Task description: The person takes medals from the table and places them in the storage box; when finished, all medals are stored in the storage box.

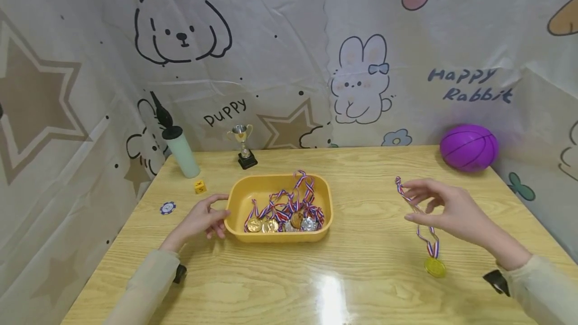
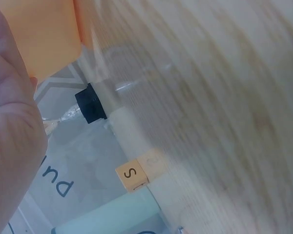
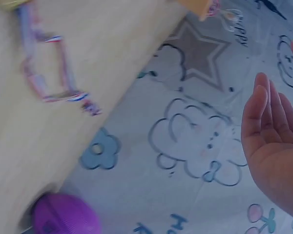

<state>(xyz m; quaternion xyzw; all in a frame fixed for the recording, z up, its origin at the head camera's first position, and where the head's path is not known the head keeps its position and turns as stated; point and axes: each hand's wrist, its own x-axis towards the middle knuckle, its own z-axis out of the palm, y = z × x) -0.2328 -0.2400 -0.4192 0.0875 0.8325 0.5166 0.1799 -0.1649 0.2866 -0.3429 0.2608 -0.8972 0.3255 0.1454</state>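
A yellow plastic bin [image 1: 279, 237] stands mid-table, with several gold, silver and bronze-coloured medals [image 1: 270, 225] on striped ribbons inside. My left hand [image 1: 205, 217] touches the bin's left side with thumb and forefinger. In the left wrist view, part of the left hand [image 2: 12, 112] shows beside the bin's orange-looking wall [image 2: 44, 39]. Over to the right, a gold medal [image 1: 435, 267] lies on the table with its red, white and blue ribbon [image 1: 433, 249] stretched away from me. My right hand [image 1: 444, 209] hovers above that ribbon, fingers loosely bent, holding nothing.
Behind the bin stand a small trophy cup [image 1: 244, 147] and, farther left, a pale green bottle [image 1: 181, 152]. A yellow letter cube [image 1: 200, 187] and a poker chip [image 1: 168, 208] lie left of the bin. A purple ball [image 1: 469, 148] sits at the back right, before a printed curtain.
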